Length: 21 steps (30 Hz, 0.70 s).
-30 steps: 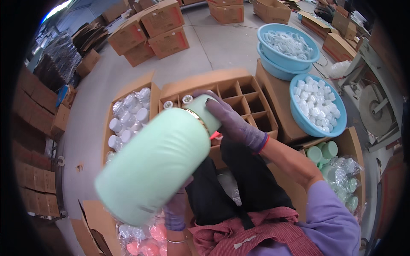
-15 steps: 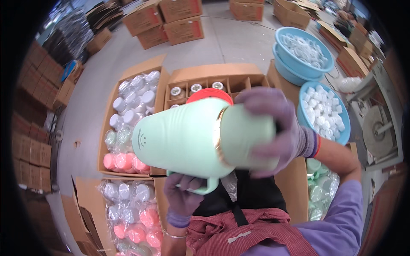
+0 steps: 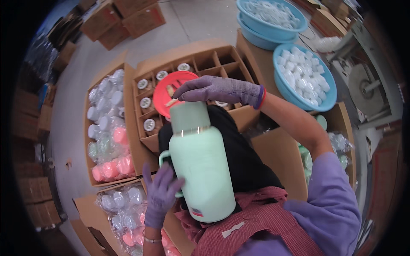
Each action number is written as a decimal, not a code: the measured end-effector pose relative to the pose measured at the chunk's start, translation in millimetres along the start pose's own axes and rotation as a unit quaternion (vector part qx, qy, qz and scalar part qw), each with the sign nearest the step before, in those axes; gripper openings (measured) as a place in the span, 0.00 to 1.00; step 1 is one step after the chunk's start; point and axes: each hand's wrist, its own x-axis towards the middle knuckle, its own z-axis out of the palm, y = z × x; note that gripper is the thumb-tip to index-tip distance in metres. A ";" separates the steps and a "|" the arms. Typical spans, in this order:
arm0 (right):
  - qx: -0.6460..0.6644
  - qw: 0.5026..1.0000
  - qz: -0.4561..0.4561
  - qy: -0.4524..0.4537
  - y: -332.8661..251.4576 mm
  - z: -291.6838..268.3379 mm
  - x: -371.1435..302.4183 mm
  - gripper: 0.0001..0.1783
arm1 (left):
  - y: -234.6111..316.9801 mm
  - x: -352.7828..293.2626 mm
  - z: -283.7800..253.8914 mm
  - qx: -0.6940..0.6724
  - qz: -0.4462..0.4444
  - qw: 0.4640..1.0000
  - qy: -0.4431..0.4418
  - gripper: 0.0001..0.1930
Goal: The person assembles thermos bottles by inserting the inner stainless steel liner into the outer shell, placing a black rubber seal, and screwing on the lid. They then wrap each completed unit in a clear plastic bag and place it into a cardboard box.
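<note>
A large mint-green vacuum flask point(image 3: 200, 170) with a side handle leans on my lap, its paler green cap point(image 3: 190, 116) pointing away from me. My left hand point(image 3: 162, 187) is beside the handle, slightly blurred, its fingers spread. My right hand point(image 3: 218, 90) reaches past the cap to a round red bowl point(image 3: 162, 96). The right fingertips are pinched together at small cream-coloured pieces in the bowl; what they grip, if anything, is hidden. Both hands wear purple-grey gloves.
Behind the bowl stands a divided carton point(image 3: 205, 54) holding silver-topped bottles. Cartons of plastic-wrapped pink, white and green cups point(image 3: 109, 170) line the left. Blue basins hold white caps point(image 3: 301, 77) and pale rings point(image 3: 273, 15) at right. A carton with green items point(image 3: 341, 160) sits near my right arm.
The flask has gone from being held sideways in the air to resting on my lap, cap away from me. My right hand has left its cap for the red bowl; my left has left the handle.
</note>
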 end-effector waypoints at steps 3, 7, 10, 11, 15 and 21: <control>-0.147 0.978 0.120 0.084 37.2 -42.6 -33.3 0.16 | 24.6 -12.3 -36.6 -0.158 0.010 0.977 -0.141 0.19; -0.515 0.777 0.361 -0.017 178.9 -47.4 -103.1 0.20 | 4.7 -34.0 -65.4 -0.330 -0.199 0.922 -0.033 0.13; -0.566 0.687 0.455 -0.015 301.3 -23.4 -132.4 0.22 | -26.2 -14.6 -66.9 -0.295 -0.349 0.882 0.113 0.20; -0.567 0.672 0.476 -0.011 327.1 -17.9 -134.5 0.19 | -29.4 12.9 -68.0 -0.294 -0.403 0.858 0.120 0.20; -0.562 0.722 0.402 0.041 368.1 -20.2 -145.0 0.15 | -68.1 59.1 -44.8 -0.324 -0.353 0.875 0.076 0.20; -0.087 0.954 0.254 0.135 153.9 -84.3 -135.7 0.08 | -91.1 127.4 -20.3 -0.450 -0.313 0.833 0.067 0.19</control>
